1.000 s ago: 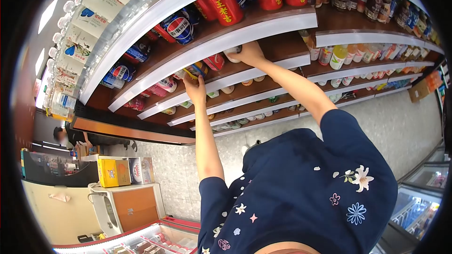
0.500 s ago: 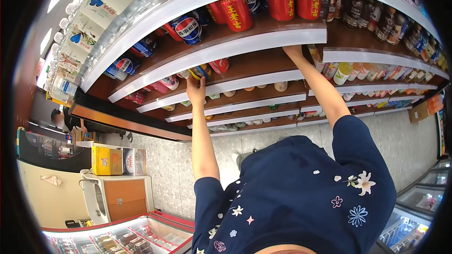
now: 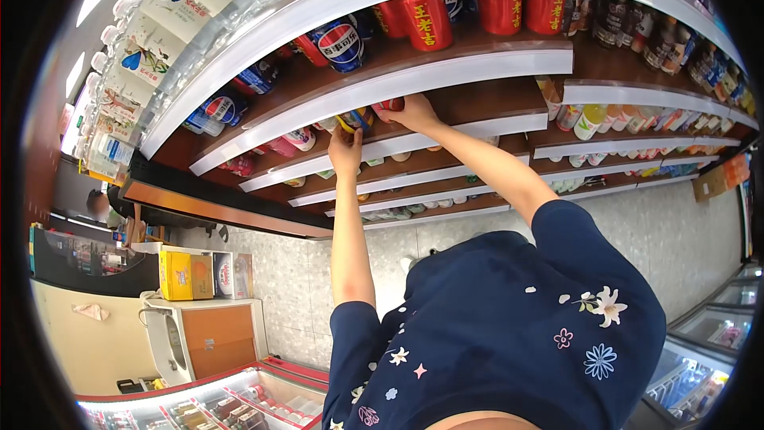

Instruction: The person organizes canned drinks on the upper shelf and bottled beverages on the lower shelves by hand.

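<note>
Upper centre of the frame: the right hand (image 3: 415,113) has shifted leftward to grip a red can (image 3: 385,107), bringing both hands to neighbouring cans on the brown shelf (image 3: 493,101), the left hand (image 3: 345,153) pinching a yellow-and-blue can (image 3: 356,120).

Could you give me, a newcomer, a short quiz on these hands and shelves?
1. True or false: the left hand has its fingers on a yellow-and-blue can.
2. Multiple choice: what colour is the can at the right hand?
A) green
B) red
C) white
3. Fill in, above or below: tall red cans with yellow characters stand ____ the brown, white-edged shelf that both hands reach into.

Key: 1. true; 2. B; 3. above
</note>
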`<action>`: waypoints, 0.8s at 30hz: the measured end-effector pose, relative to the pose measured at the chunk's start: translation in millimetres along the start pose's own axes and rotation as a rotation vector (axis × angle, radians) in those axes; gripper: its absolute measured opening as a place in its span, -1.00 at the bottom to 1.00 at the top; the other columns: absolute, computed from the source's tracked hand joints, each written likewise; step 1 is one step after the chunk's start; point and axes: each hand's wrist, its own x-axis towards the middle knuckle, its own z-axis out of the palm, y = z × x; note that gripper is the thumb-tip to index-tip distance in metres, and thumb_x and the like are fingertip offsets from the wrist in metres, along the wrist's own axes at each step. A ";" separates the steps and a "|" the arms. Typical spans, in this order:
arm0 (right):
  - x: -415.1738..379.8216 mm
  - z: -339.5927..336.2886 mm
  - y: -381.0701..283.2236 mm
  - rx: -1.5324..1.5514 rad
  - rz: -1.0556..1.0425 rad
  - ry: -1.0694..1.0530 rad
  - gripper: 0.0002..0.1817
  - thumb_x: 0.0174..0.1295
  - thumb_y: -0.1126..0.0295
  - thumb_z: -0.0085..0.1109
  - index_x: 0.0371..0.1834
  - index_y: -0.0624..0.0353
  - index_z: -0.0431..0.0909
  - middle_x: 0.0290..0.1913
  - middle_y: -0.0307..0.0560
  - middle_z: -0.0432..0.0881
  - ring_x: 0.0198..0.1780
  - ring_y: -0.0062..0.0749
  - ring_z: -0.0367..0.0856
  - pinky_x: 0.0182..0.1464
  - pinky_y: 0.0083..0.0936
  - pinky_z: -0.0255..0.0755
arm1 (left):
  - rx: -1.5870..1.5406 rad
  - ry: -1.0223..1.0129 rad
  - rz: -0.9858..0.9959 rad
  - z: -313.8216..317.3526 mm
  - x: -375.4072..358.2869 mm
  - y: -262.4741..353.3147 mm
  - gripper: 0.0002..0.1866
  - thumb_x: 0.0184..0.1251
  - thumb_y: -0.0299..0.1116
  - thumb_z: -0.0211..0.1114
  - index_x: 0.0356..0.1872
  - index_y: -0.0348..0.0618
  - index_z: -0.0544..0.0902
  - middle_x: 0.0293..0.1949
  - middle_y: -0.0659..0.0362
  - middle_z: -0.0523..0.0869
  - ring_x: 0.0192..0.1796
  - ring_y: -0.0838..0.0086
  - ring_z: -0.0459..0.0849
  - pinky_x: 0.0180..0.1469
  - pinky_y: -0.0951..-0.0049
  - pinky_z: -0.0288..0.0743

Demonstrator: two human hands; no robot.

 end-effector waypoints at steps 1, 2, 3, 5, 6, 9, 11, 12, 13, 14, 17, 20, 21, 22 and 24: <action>0.1 -3.0 -3.6 -0.030 0.037 -0.009 -0.15 -0.19 -0.06 0.51 0.17 0.17 0.44 0.00 0.14 0.63 0.03 0.06 0.61 0.09 -0.22 0.48 | -0.004 -0.006 0.001 0.0 -0.6 1.1 -0.52 0.19 -0.32 0.43 0.09 -0.31 0.54 -0.22 -0.02 0.74 -0.15 0.25 0.75 -0.07 0.35 0.56; 0.7 -5.9 -7.1 -0.060 0.072 -0.020 -0.14 -0.20 -0.05 0.52 0.17 0.16 0.44 -0.01 0.13 0.64 0.01 0.05 0.63 0.08 -0.22 0.49 | -0.009 -0.009 0.001 -0.4 -0.3 1.8 -0.50 0.19 -0.31 0.44 0.10 -0.33 0.52 -0.18 -0.04 0.72 -0.13 0.24 0.74 -0.05 0.35 0.55; -0.1 -11.5 -7.6 -0.119 0.005 0.008 -0.13 -0.21 -0.07 0.50 0.18 0.15 0.44 -0.02 0.13 0.65 -0.01 0.04 0.65 0.04 -0.21 0.52 | -0.012 -0.013 -0.001 -1.6 -1.4 3.5 -0.48 0.18 -0.31 0.44 0.12 -0.35 0.51 -0.13 -0.05 0.71 -0.10 0.23 0.73 -0.03 0.34 0.55; -6.6 -29.4 -5.4 -0.173 0.017 -0.023 -0.12 -0.20 -0.10 0.48 0.19 0.15 0.44 -0.03 0.15 0.65 -0.02 0.05 0.66 0.02 -0.20 0.53 | -0.075 0.055 0.029 1.6 0.6 -0.6 -0.44 0.18 -0.31 0.44 0.15 -0.38 0.48 -0.05 -0.08 0.65 -0.03 0.21 0.69 0.02 0.33 0.53; -11.7 -41.0 -3.4 -0.200 0.024 -0.041 -0.12 -0.19 -0.11 0.47 0.20 0.15 0.44 -0.03 0.16 0.66 -0.03 0.06 0.66 0.00 -0.20 0.54 | -0.106 0.090 0.040 4.0 0.8 -2.4 -0.42 0.18 -0.31 0.45 0.16 -0.40 0.46 -0.01 -0.09 0.62 0.00 0.20 0.67 0.04 0.33 0.52; -32.6 -86.6 3.9 -0.252 0.137 -0.019 -0.08 -0.18 -0.19 0.45 0.22 0.15 0.43 -0.05 0.20 0.67 -0.07 0.09 0.68 0.00 -0.21 0.55 | 0.016 0.154 0.169 -1.6 3.3 13.6 -0.36 0.17 -0.24 0.47 0.18 -0.43 0.44 0.04 -0.13 0.58 0.08 0.20 0.62 0.07 0.32 0.53; -45.8 -116.3 23.0 -0.249 0.155 0.031 -0.07 -0.18 -0.20 0.46 0.22 0.16 0.43 -0.06 0.19 0.68 -0.06 0.05 0.69 0.01 -0.24 0.55 | -0.107 0.136 0.095 -3.1 5.2 26.6 -0.32 0.15 -0.25 0.48 0.20 -0.43 0.41 0.11 -0.17 0.49 0.13 0.10 0.58 0.10 0.27 0.54; -50.5 -129.0 37.7 -0.247 0.147 0.055 -0.07 -0.17 -0.20 0.46 0.23 0.16 0.43 -0.05 0.18 0.68 -0.05 0.01 0.70 0.02 -0.25 0.55 | -0.272 0.118 0.103 2.1 10.2 22.4 -0.30 0.14 -0.26 0.49 0.21 -0.43 0.37 0.16 -0.20 0.41 0.16 0.06 0.54 0.09 0.27 0.57; -54.2 -142.4 36.3 -0.223 0.150 0.078 -0.09 -0.15 -0.16 0.48 0.23 0.17 0.43 -0.05 0.15 0.69 -0.03 -0.03 0.70 0.04 -0.26 0.55 | -0.177 0.142 0.136 3.1 13.6 25.7 -0.24 0.11 -0.22 0.51 0.23 -0.43 0.35 0.18 -0.22 0.39 0.21 0.01 0.48 0.13 0.21 0.53; -56.8 -155.4 34.9 -0.198 0.155 0.099 -0.11 -0.13 -0.12 0.50 0.23 0.17 0.43 -0.04 0.13 0.69 -0.02 -0.07 0.70 0.05 -0.28 0.55 | -0.079 0.163 0.166 3.2 16.1 28.3 -0.18 0.08 -0.17 0.53 0.25 -0.43 0.32 0.20 -0.25 0.37 0.27 -0.04 0.43 0.18 0.16 0.48; -55.6 -176.0 49.3 -0.225 0.184 0.070 -0.19 -0.04 0.04 0.51 0.26 0.20 0.41 -0.02 0.06 0.70 0.01 -0.19 0.69 0.06 -0.35 0.54 | 0.063 0.274 0.091 7.3 13.4 54.1 0.13 -0.15 0.11 0.59 0.29 -0.51 0.19 0.25 -0.38 0.30 0.35 -0.26 0.20 0.34 -0.03 0.17; -51.8 -185.4 49.8 -0.148 0.160 0.012 -0.24 0.03 0.11 0.49 0.26 0.23 0.40 -0.01 0.04 0.69 0.00 -0.24 0.69 0.06 -0.39 0.54 | 0.214 0.433 0.006 30.3 17.7 49.1 0.11 -0.24 0.12 0.62 0.19 -0.52 0.22 0.07 -0.33 0.40 0.15 -0.22 0.39 0.16 -0.03 0.35; -50.3 -187.8 54.0 -0.130 0.159 -0.008 -0.24 0.03 0.12 0.49 0.26 0.24 0.40 0.00 0.03 0.69 0.01 -0.25 0.69 0.07 -0.40 0.54 | 0.266 0.504 0.031 37.8 21.0 40.0 0.02 -0.25 0.11 0.62 0.07 -0.47 0.27 -0.04 -0.25 0.43 0.05 -0.18 0.45 0.07 -0.02 0.40; -47.8 -191.2 59.0 -0.113 0.155 -0.031 -0.24 0.03 0.14 0.49 0.26 0.26 0.40 0.01 0.02 0.68 0.02 -0.27 0.68 0.09 -0.41 0.53 | 0.241 0.517 0.031 38.3 21.0 42.4 -0.03 -0.25 0.09 0.61 0.02 -0.45 0.29 -0.06 -0.23 0.42 0.01 -0.16 0.45 0.04 0.00 0.41; -43.4 -199.4 69.8 -0.060 0.183 -0.057 -0.24 0.03 0.16 0.50 0.26 0.28 0.39 0.04 0.02 0.66 0.06 -0.30 0.65 0.13 -0.44 0.50 | 0.251 0.510 0.005 39.4 19.2 46.1 -0.09 -0.20 -0.02 0.62 0.01 -0.45 0.28 -0.03 -0.23 0.41 0.05 -0.17 0.43 0.02 0.01 0.47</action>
